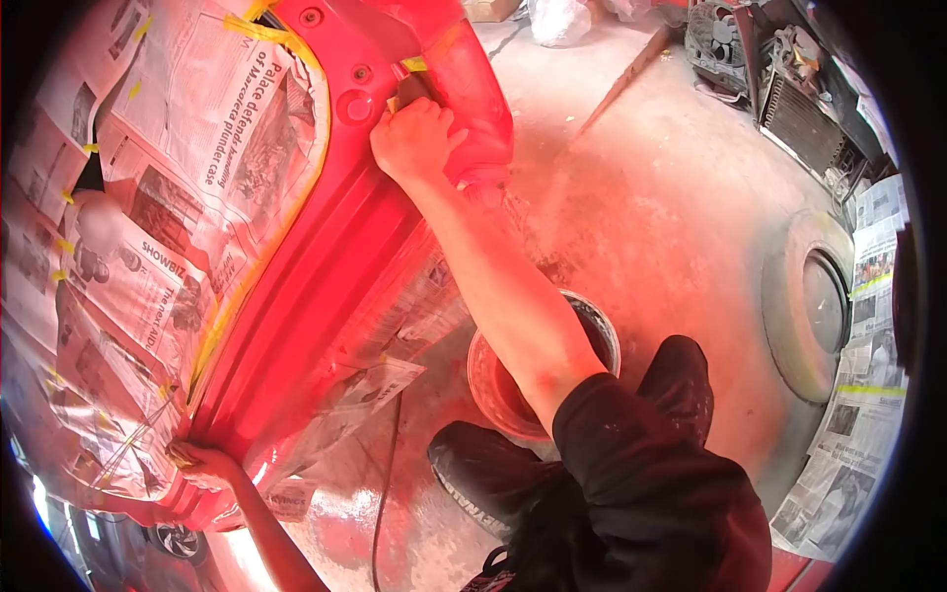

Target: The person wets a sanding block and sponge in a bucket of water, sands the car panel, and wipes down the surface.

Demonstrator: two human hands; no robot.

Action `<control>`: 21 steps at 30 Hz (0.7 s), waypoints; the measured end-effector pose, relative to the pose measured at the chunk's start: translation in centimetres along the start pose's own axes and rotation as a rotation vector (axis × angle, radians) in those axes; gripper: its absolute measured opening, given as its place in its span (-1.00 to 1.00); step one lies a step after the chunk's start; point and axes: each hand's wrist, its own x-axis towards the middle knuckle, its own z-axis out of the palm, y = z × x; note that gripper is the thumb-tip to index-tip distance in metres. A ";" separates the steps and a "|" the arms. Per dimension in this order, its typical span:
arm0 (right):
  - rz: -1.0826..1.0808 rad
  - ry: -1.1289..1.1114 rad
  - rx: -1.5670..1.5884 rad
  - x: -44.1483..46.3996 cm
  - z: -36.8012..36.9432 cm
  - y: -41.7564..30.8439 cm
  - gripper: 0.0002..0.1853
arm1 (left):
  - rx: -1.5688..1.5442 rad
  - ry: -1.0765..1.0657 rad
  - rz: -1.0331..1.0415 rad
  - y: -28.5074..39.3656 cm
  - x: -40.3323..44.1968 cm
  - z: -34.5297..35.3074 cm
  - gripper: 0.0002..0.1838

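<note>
Partly hidden: dark pad (pixel 413 91), gripped in R hand (pixel 418 138); L hand (pixel 205 467) state unclear.

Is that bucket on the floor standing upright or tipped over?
Upright: the bucket's rim faces up, partly hidden behind the right forearm.

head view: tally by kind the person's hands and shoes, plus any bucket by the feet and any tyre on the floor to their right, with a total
hands: 2, left hand and right hand
shoes: 2
bucket: 1
tyre: 1
total: 6
</note>
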 end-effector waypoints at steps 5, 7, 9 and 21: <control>-0.175 0.133 -0.001 -0.5 1.4 1.6 -0.30 | 0.134 -0.086 -0.137 -0.3 0.1 0.0 -0.45; -0.095 0.089 0.005 -1.3 0.9 1.3 -0.29 | -0.030 0.048 0.059 -0.5 0.1 0.5 -0.43; 0.019 0.028 0.058 -2.0 -0.5 -0.6 -0.26 | -0.016 0.043 0.016 -1.0 0.0 0.8 -0.44; -0.079 -0.010 0.056 -5.5 1.6 -0.7 -0.13 | 0.096 -0.001 -0.116 1.6 -0.2 -0.6 -0.28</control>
